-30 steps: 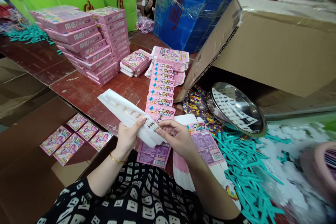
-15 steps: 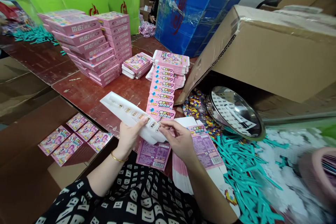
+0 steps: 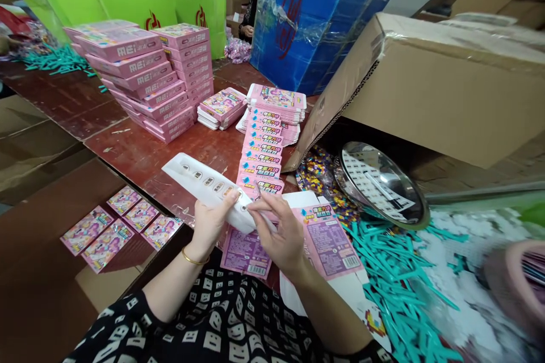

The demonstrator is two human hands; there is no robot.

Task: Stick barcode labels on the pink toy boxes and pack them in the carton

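Observation:
My left hand (image 3: 212,218) is closed on a white sticker strip (image 3: 187,169), thumb on top, with a row of small oval labels printed along it. At the strip's lower right end, my right hand (image 3: 283,235) pinches the edge beside the last labels; whether a single sticker is between the fingertips is too small to tell. Below my hands lies a pink-purple printed box (image 3: 246,252) with a barcode. Just beyond them runs an overlapping row of pink boxes (image 3: 260,167). Flat pink cartons (image 3: 330,238) lie under and beside my right forearm.
Tall stacks of pink boxes (image 3: 128,71) stand at left back. An open carton (image 3: 140,264) at lower left holds several boxes. On the right are a metal bowl (image 3: 383,184), teal plastic pieces (image 3: 409,278) and a large cardboard box (image 3: 451,85). A person (image 3: 247,28) is at the back.
My right fingertips have shifted slightly left along the strip and closed into a tighter pinch. The strip has tilted a little, and my left hand keeps its hold.

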